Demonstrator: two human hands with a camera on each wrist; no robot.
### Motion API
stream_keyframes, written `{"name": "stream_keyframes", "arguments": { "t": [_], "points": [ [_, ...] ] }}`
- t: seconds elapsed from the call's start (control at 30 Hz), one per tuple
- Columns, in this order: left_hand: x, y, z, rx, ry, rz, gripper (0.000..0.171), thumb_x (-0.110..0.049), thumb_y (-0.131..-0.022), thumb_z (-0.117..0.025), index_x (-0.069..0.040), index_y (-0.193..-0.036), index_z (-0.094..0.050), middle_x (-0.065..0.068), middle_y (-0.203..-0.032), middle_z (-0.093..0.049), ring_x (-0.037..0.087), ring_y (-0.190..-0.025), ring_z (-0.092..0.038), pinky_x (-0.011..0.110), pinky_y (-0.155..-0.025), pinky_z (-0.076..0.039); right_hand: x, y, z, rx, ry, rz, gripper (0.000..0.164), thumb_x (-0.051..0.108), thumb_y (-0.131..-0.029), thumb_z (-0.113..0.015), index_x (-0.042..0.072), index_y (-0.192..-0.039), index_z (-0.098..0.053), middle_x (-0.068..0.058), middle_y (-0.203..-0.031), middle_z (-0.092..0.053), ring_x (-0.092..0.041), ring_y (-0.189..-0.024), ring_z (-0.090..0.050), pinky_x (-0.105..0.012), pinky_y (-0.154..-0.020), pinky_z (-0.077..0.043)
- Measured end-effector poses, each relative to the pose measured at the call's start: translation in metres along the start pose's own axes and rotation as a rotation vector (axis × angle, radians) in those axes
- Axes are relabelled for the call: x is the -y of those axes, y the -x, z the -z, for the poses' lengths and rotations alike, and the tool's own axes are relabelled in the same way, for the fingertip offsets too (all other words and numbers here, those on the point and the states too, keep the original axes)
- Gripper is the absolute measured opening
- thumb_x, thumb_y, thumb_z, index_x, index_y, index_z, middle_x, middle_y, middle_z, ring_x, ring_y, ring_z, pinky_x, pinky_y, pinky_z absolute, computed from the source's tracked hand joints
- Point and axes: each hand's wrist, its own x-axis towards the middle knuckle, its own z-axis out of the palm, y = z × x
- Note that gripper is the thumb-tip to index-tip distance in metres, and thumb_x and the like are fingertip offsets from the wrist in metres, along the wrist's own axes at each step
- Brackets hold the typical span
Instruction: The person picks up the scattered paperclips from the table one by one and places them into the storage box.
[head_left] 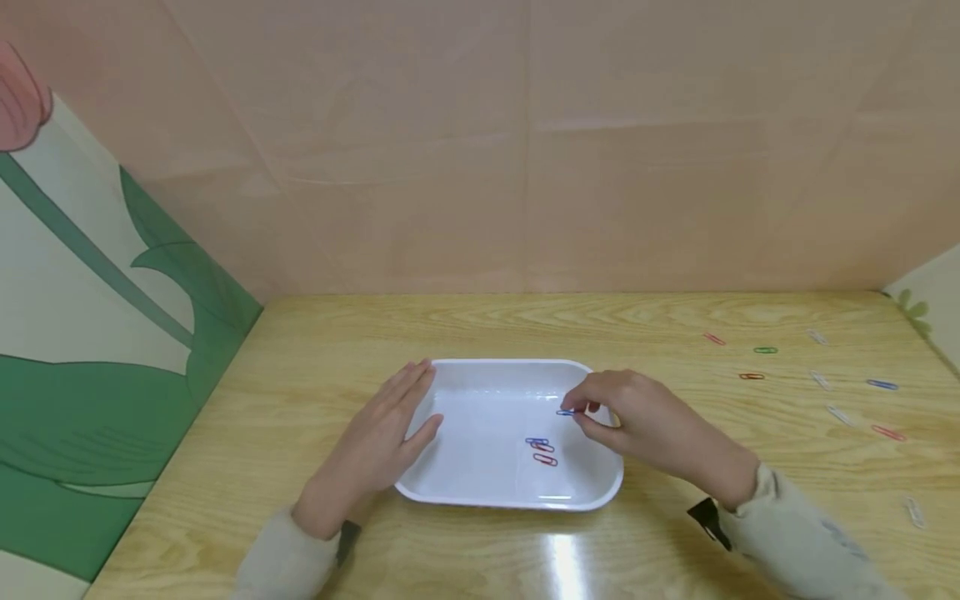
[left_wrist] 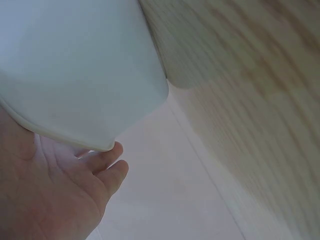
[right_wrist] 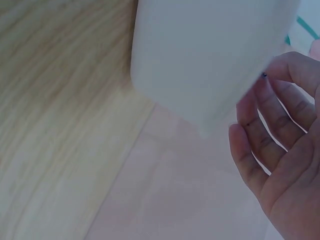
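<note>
A white tray [head_left: 480, 483] stands on the wooden table. Over its right side, my right hand [head_left: 637, 425] pinches a blue paper clip [head_left: 565, 412] between thumb and forefinger. Below that clip, several paper clips lie together on the tray floor: a blue one [head_left: 537, 441] and red ones [head_left: 545, 459]. My left hand [head_left: 382, 429] lies along the tray's left rim with its fingers straight. In the left wrist view the fingertips [left_wrist: 116, 172] show at the tray's corner. The right wrist view has the tray's outer wall [right_wrist: 200, 55] hiding most of the pinched clip.
Several loose paper clips lie scattered on the table to the right, among them a green one [head_left: 765, 350], a blue one [head_left: 882, 384], a pink one [head_left: 888, 432] and a white one [head_left: 914, 512]. A pinkish backdrop [head_left: 525, 167] rises behind the table, with a printed panel [head_left: 90, 450] at left.
</note>
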Motion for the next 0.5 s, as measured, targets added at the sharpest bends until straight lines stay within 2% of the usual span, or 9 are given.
{"name": "stream_keyframes", "arguments": {
  "t": [0.5],
  "points": [
    [0.001,-0.001,0.0,0.013,-0.004,0.003,0.066,-0.037,-0.1,-0.056,-0.002,-0.152,-0.036,0.015,-0.16,-0.034,0.033,-0.15,-0.031,0.05,-0.123,-0.029,0.01,-0.004,-0.028,0.049,-0.041,0.065,0.012,0.007,-0.084,-0.073,0.015,-0.093,-0.075,0.011,-0.085,-0.072,-0.002,-0.079,-0.062,-0.023,-0.069,-0.056]
  ]
}}
